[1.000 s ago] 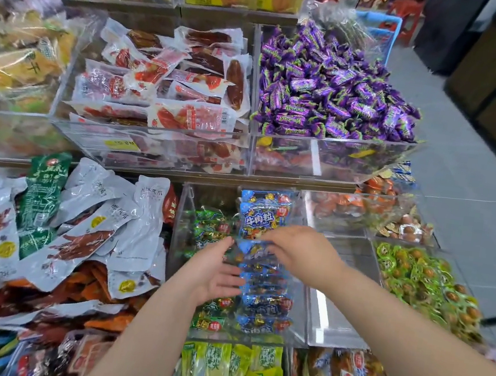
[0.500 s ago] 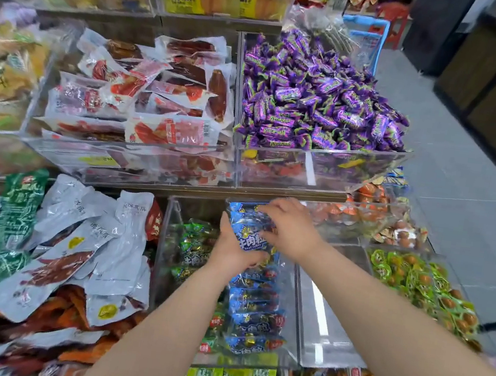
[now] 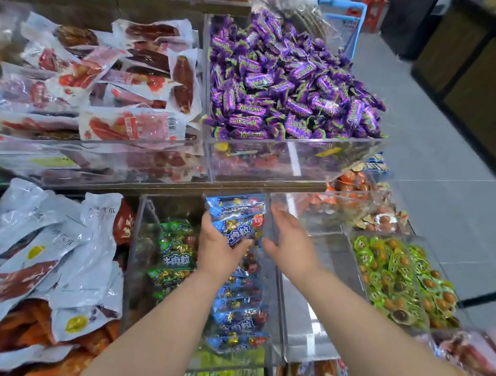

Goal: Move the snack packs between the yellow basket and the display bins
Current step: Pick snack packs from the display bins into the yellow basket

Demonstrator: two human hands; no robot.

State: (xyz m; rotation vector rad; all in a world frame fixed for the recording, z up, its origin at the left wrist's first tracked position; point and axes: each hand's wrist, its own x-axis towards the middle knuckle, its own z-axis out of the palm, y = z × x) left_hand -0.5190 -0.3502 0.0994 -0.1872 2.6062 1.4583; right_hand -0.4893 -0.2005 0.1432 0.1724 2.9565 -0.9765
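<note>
My left hand [image 3: 220, 252] grips a stack of blue snack packs [image 3: 236, 219] and holds them upright at the back of a clear display bin [image 3: 267, 311]. A row of the same blue packs [image 3: 237, 320] lies along the bin's right side, with green packs [image 3: 176, 249] on its left. My right hand [image 3: 291, 241] is just to the right of the held packs, palm turned toward them, fingers spread, holding nothing. No yellow basket is in view.
A bare clear bin [image 3: 311, 318] sits right of the blue packs, then a bin of green-wrapped snacks [image 3: 402, 283]. White pouches [image 3: 49, 255] fill the left bin. On the shelf above are purple candies [image 3: 289, 85] and red meat packs [image 3: 111, 85]. Grey floor lies to the right.
Both hands moved from the middle of the bin up to its back. The left hand has gathered the blue packs upright, and the right hand has come off them and opened.
</note>
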